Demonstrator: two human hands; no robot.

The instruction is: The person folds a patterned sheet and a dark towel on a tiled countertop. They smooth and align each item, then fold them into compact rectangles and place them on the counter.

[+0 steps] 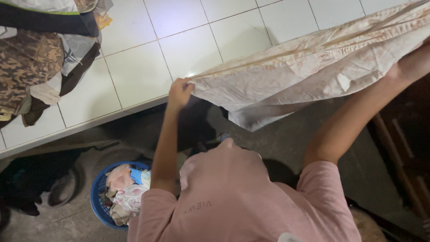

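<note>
While my left hand [180, 92] pinches one corner of the cream cloth [309, 71] at frame centre and my right hand [414, 62] grips its far edge, it hangs spread and unfolded; blue basket [99, 197] lower left holds more, sorted pile [40, 58] upper left.

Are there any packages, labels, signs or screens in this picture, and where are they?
No packages, signs or screens show.
Printed lettering: a short grey mark on the front of the pink shirt, low in the picture, below the pale cloth that both hands hold over the white tiled counter.
</note>
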